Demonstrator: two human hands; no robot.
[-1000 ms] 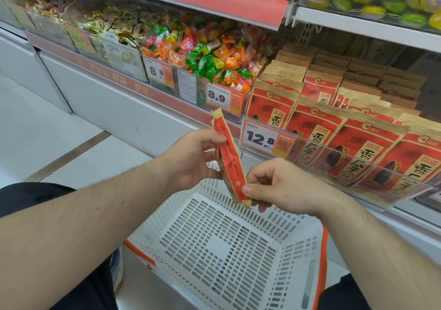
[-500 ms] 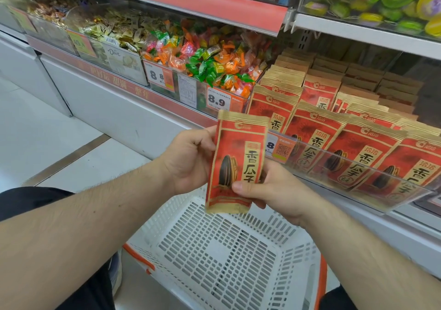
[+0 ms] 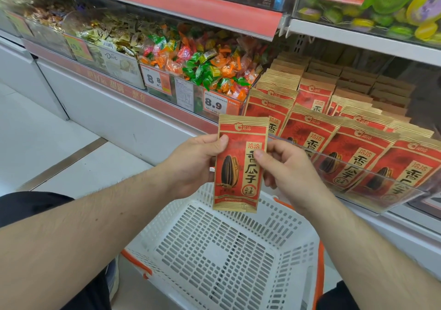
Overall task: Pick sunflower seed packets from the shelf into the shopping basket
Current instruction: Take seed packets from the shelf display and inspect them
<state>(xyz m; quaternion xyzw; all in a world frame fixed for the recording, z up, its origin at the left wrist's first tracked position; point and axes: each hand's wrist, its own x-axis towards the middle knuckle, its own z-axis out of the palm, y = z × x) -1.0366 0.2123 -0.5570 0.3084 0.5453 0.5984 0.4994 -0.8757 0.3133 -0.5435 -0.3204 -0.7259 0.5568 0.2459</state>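
Both hands hold one sunflower seed packet (image 3: pixel 239 164) upright, front facing the camera, just above the far rim of the white shopping basket (image 3: pixel 214 257). L hand (image 3: pixel 195 166) grips the packet's left edge, thumb on the front near the top corner, fingers behind. R hand (image 3: pixel 286 166) pinches the right edge w/ thumb on the front mid-height, other fingers curled behind. Packet's bottom edge hangs over the basket's far wall, not touching it as far as I can tell. Basket interior is open below both forearms; orange handles (image 3: pixel 137 265) lie at its sides. To the right, more red seed packets (image 3: pixel 358 147) stand in rows on the shelf (image 3: pixel 372 44) behind a clear plastic lip (image 3: pixel 353 169), close beside the R hand. Wrapped candies (image 3: pixel 202 64) fill bins to the left, w/ an 8.9 price tag (image 3: pixel 213 104) just beyond the held packet's top edge. Pale floor (image 3: pixel 35 128) at left.
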